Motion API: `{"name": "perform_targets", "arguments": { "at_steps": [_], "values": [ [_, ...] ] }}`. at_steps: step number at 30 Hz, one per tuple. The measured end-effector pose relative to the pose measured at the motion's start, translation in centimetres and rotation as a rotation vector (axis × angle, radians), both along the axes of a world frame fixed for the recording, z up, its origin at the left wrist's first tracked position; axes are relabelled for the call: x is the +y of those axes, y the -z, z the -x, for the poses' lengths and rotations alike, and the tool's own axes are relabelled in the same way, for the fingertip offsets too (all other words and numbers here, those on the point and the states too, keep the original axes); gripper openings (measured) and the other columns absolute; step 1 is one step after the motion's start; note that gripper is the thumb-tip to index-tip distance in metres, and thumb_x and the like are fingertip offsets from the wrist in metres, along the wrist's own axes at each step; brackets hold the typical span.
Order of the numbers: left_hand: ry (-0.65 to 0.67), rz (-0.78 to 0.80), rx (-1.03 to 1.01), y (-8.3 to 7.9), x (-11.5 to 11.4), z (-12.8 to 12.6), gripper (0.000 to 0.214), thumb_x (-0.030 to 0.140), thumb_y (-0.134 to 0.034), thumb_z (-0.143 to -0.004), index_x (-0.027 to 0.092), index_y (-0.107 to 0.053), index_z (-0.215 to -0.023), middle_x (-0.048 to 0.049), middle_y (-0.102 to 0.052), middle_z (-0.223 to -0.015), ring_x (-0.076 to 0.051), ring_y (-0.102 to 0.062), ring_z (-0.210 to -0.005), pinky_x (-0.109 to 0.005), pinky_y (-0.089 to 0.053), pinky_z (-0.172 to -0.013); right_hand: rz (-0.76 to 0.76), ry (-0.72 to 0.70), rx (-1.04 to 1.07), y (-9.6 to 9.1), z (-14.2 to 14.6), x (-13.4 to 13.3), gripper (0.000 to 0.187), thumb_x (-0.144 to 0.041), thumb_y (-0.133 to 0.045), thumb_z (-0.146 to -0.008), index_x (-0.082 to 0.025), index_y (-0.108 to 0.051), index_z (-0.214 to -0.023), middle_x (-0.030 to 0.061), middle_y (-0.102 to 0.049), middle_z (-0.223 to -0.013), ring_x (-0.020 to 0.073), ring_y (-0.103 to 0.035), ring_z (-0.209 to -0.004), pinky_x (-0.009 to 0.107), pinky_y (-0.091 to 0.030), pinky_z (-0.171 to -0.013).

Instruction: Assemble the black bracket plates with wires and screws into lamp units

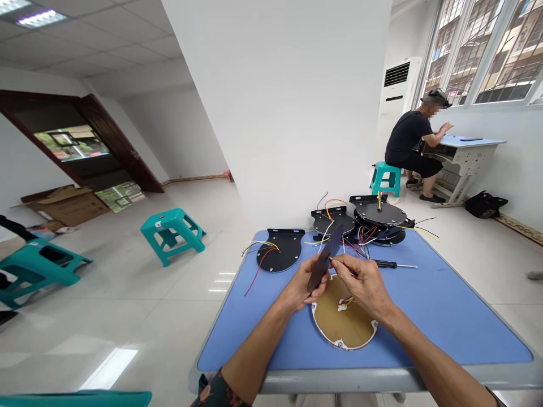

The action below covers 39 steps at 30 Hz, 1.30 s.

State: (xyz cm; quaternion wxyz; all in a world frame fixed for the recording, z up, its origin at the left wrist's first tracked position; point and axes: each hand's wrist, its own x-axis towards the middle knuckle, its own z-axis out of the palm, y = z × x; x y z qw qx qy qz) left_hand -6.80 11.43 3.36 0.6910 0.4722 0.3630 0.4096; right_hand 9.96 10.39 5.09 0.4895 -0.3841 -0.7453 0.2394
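My left hand (306, 281) grips a black metal mounting plate (323, 261), holding it on edge and tilted above the table. Against the face of that plate, my right hand (360, 280) pinches the ends of some thin wires, yellowish at the fingertips; their exact number is hidden. Below both hands lies a round disc (339, 325) with a tan back and a white rim with screw tabs. A white connector (341, 305) with red and yellow wires sits at its middle, partly covered by my right hand.
A finished-looking black plate (280, 251) with loose wires lies at left on the blue table (458, 316). Stacked black plates (379, 215) and a screwdriver (394, 264) are at the back. Green stools (172, 226) stand on the floor. A person (409, 133) sits at another desk.
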Motion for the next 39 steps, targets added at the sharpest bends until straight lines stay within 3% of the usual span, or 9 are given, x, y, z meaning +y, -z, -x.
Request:
{"name": "perform_targets", "arguments": {
  "at_steps": [4,6,10,14,18,26,31,39],
  "values": [
    [-0.07,-0.076,0.04,0.33,0.24,0.01,0.073,0.05,-0.072,-0.079,0.019,-0.045,-0.14,0.0084,-0.052,-0.064,-0.003,-0.035,-0.032,-0.015,-0.019,-0.029,0.024,0.008,-0.011,-0.04,-0.13,-0.04,0.036,-0.037,-0.049,-0.097,-0.018,-0.071,-0.074,-0.0029,-0.049,-0.055,0.0097,-0.037,-0.048,0.023,-0.031,-0.047],
    [-0.075,-0.113,0.054,0.33,0.24,0.05,0.077,0.051,-0.07,-0.082,0.021,-0.04,-0.147,0.0075,-0.054,-0.065,-0.003,-0.036,-0.032,-0.015,-0.019,-0.03,0.027,0.0,-0.015,-0.08,-0.17,-0.08,0.037,-0.037,-0.049,-0.097,-0.018,-0.072,-0.075,-0.0025,-0.05,-0.055,0.01,-0.038,-0.049,0.023,-0.032,-0.047],
    [-0.016,-0.068,0.018,0.23,0.17,-0.02,0.056,0.058,-0.068,-0.082,0.014,-0.058,-0.115,0.0057,-0.053,-0.063,-0.002,-0.032,-0.03,-0.015,-0.015,-0.028,-0.003,0.003,-0.012,-0.16,-0.09,-0.15,0.034,-0.036,-0.051,-0.097,-0.018,-0.075,-0.081,-0.0022,-0.057,-0.056,0.0093,-0.04,-0.047,0.023,-0.034,-0.048],
    [0.029,-0.011,-0.06,0.4,0.44,-0.1,0.041,0.051,-0.073,-0.077,0.016,-0.055,-0.091,0.0058,-0.053,-0.062,-0.002,-0.03,-0.03,-0.014,-0.014,-0.027,-0.009,0.023,0.015,-0.15,0.03,-0.16,0.031,-0.035,-0.052,-0.095,-0.02,-0.077,-0.085,-0.0012,-0.064,-0.059,0.0097,-0.044,-0.046,0.024,-0.037,-0.048],
    [0.1,0.035,-0.054,0.8,0.9,0.11,0.044,0.055,-0.073,-0.073,0.017,-0.052,-0.08,0.006,-0.051,-0.057,-0.002,-0.029,-0.029,-0.015,-0.015,-0.027,0.013,0.017,0.029,-0.24,0.06,-0.24,0.03,-0.037,-0.055,-0.095,-0.02,-0.077,-0.085,-0.0016,-0.065,-0.057,0.0095,-0.047,-0.044,0.024,-0.038,-0.048],
    [0.155,-0.006,-0.071,0.71,0.43,0.32,0.043,0.056,-0.073,-0.075,0.018,-0.053,-0.081,0.0076,-0.044,-0.05,0.0,-0.022,-0.03,-0.013,-0.012,-0.031,0.083,0.006,0.084,-0.67,0.09,-0.43,0.034,-0.039,-0.054,-0.094,-0.018,-0.078,-0.082,-0.0018,-0.061,-0.053,0.0095,-0.049,-0.043,0.023,-0.037,-0.045],
    [0.13,0.018,-0.104,0.7,0.43,0.29,0.046,0.055,-0.075,-0.071,0.018,-0.052,-0.087,0.0058,-0.05,-0.06,0.0,-0.026,-0.032,-0.012,-0.011,-0.033,0.104,0.005,0.085,-0.71,0.11,-0.55,0.036,-0.042,-0.053,-0.095,-0.018,-0.079,-0.086,-0.0019,-0.059,-0.051,0.0114,-0.054,-0.045,0.023,-0.038,-0.045],
    [0.132,0.042,-0.071,0.5,0.52,0.29,0.039,0.048,-0.068,-0.079,0.016,-0.052,-0.094,0.0067,-0.049,-0.062,-0.001,-0.026,-0.032,-0.013,-0.012,-0.029,0.121,0.012,0.119,-0.81,0.18,-0.67,0.033,-0.037,-0.053,-0.092,-0.018,-0.079,-0.083,-0.0017,-0.06,-0.054,0.0106,-0.056,-0.048,0.022,-0.038,-0.049]
  ]
}}
